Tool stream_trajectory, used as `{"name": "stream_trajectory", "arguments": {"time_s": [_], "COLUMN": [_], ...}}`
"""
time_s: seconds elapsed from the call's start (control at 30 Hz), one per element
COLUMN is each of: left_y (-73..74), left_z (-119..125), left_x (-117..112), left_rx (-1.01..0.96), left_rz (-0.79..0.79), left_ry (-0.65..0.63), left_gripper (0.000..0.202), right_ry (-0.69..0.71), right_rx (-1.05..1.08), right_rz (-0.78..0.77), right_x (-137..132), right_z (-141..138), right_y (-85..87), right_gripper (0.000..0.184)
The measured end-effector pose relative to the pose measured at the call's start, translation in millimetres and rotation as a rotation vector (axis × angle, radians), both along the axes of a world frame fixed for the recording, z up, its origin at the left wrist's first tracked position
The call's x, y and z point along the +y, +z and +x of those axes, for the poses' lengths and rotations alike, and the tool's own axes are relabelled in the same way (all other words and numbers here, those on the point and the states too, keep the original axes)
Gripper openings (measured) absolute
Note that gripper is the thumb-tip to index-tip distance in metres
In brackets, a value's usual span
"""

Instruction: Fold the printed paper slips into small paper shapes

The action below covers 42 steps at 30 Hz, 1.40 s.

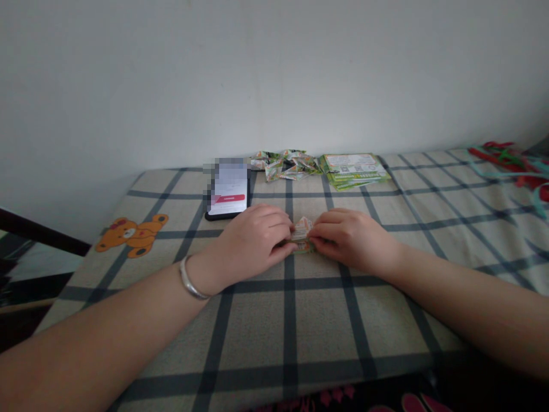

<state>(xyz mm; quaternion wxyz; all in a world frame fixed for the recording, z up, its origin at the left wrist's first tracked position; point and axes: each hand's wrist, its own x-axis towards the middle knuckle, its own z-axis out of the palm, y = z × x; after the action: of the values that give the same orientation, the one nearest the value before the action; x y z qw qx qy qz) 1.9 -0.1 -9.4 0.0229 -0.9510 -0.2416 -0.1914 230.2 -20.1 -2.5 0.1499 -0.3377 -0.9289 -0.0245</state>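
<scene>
As the left hand (253, 240) and right hand (349, 237) met, their fingers closed tightly on a small folded paper (301, 233). It seemed mid-crease; flattening it called for firm thumbs.

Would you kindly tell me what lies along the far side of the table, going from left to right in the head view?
Phone → loose heap of folded paper pieces → stack of green printed leaflets → red and green ribbons.
</scene>
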Motion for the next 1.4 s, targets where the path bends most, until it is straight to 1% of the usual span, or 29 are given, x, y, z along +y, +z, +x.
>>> {"name": "stream_trajectory", "arguments": {"time_s": [0.2, 0.33, 0.53, 0.73, 0.97, 1.07, 1.3, 1.4], "left_y": [1.0, 0.5, -0.4, -0.8, -3.8, -5.7, -10.9, -10.6], "left_z": [2.5, 4.2, 6.7, 7.4, 7.2, 6.1, 7.5, 8.0], "left_x": [-1.1, -0.4, -0.6, 0.0, 1.9, 1.6, -1.5, -2.2], "left_rx": [-0.035, -0.093, -0.111, -0.124, -0.148, -0.149, -0.135, -0.122], "left_rz": [-0.005, -0.052, -0.109, -0.136, -0.122, -0.120, -0.081, -0.087], "left_ry": [0.063, 0.106, 0.185, 0.212, 0.223, 0.231, 0.295, 0.297], "left_gripper": [0.019, 0.021, 0.018, 0.018, 0.016, 0.016, 0.015, 0.014], "right_ry": [-0.056, -0.069, -0.071, -0.093, -0.105, -0.086, -0.080, -0.073], "right_rx": [0.017, 0.038, 0.095, 0.064, 0.040, 0.061, 0.145, 0.150], "right_rz": [-0.022, -0.042, -0.085, -0.077, -0.085, -0.093, -0.144, -0.104], "right_x": [4.5, 7.2, 9.2, 10.9, 12.9, 13.2, 14.5, 15.9], "right_z": [-1.0, -3.2, -5.9, -6.3, -9.6, -9.4, -10.0, -10.3], "right_y": [-2.0, -2.4, -2.8, -5.1, -4.9, -4.7, -6.7, -7.5], "right_gripper": [0.017, 0.020, 0.015, 0.022, 0.020, 0.017, 0.009, 0.010]}}
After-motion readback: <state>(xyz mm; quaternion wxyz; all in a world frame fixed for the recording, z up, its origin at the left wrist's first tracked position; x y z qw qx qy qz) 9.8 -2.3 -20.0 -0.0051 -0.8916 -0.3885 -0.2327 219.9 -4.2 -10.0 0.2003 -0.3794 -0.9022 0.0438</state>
